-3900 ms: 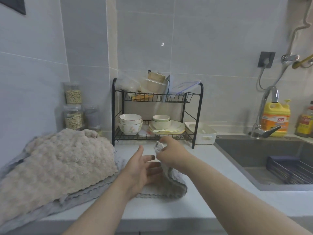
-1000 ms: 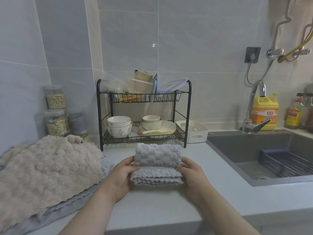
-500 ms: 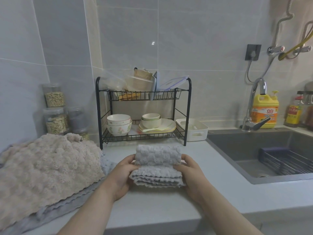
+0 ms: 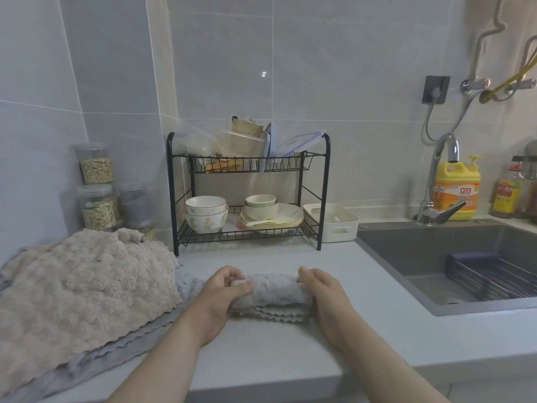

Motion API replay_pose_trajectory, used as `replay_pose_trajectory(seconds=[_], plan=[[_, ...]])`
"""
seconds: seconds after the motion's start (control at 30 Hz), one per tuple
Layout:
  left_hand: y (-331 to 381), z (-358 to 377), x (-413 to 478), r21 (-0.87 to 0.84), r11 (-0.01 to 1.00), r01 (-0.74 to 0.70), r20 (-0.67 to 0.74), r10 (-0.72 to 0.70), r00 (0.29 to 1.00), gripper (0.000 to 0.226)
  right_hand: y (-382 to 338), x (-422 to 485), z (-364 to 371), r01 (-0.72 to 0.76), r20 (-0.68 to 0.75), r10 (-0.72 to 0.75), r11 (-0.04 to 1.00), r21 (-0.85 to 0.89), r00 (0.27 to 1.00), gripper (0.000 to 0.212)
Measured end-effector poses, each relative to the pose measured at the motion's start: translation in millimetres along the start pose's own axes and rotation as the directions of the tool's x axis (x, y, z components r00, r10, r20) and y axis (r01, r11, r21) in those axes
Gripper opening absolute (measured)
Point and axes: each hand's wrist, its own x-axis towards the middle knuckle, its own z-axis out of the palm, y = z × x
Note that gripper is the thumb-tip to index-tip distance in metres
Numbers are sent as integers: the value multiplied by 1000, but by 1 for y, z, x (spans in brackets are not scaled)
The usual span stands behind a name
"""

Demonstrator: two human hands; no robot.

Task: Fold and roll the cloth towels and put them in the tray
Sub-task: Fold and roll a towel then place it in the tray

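Towel (image 4: 276,289): grey, nubby, part-rolled cylinder on bench (image 4: 261,359), scalloped edges underneath; ends pinched by left hand (image 4: 220,298), right hand (image 4: 325,298).

Rolled towel (image 4: 273,289) grey, bumpy weave.
Towel pile (image 4: 87,286) beige over grey.
Tray (image 4: 334,223) white.
Rack (image 4: 324,193) black.
Bowl (image 4: 206,223) white, print looks floral.
Detergent bottle (image 4: 456,177) yellow, orange label.
Sink (image 4: 406,251) dark grey.
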Motion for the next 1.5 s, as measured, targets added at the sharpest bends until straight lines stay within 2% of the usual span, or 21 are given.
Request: replay_pose_trajectory(seconds=[0.03,0.1,0.13,0.2,0.27,0.4,0.7,0.93,1.07,1.17,1.3,1.4,1.5], plan=[[-3,0,2,5,1000,-29,-7,29,1000,50,2,0,0,49,-20,-51,996,-76,998,24],[-4,1,3,-34,999,-38,-40,36,999,63,2,-1,-2,51,-30,-55,991,-125,998,48],[-4,2,2,-31,998,-47,-52,45,998,54,2,0,-2,27,-34,-31,993,-116,999,54],[-2,4,0,1,998,-62,-60,62,996,29,1,-2,-2,37,-29,-40,993,-108,999,40],[-2,4,-1,14,997,-80,-61,81,995,25,-1,-4,-1,69,-24,-72,991,-114,997,24],[-1,4,0,-44,992,-115,-50,113,992,25,-3,-7,0,115,27,-113,989,-89,993,26],[-1,5,-3,-40,994,-104,-36,103,994,11,-9,-11,1,134,-87,-135,991,-8,987,25],[-8,-3,11,-47,997,-68,15,68,998,23,8,4,-7,123,-52,-125,991,-43,991,23],[-4,0,11,-49,998,-38,-24,37,999,36,4,4,-6,68,-55,-72,994,-81,996,28],[2,4,14,-35,999,35,-90,-38,995,29,-8,3,-4,15,-41,-20,991,-132,999,32],[17,9,18,-13,980,199,-143,-199,970,27,-28,4,2,-131,-67,121,973,-191,990,29],[40,18,18,-43,953,300,-135,-303,944,23,-51,2,6,-259,-141,240,955,-141,960,30],[76,30,16,-101,940,326,-91,-335,938,19,-88,0,7,-312,-203,302,950,-17,931,32]])
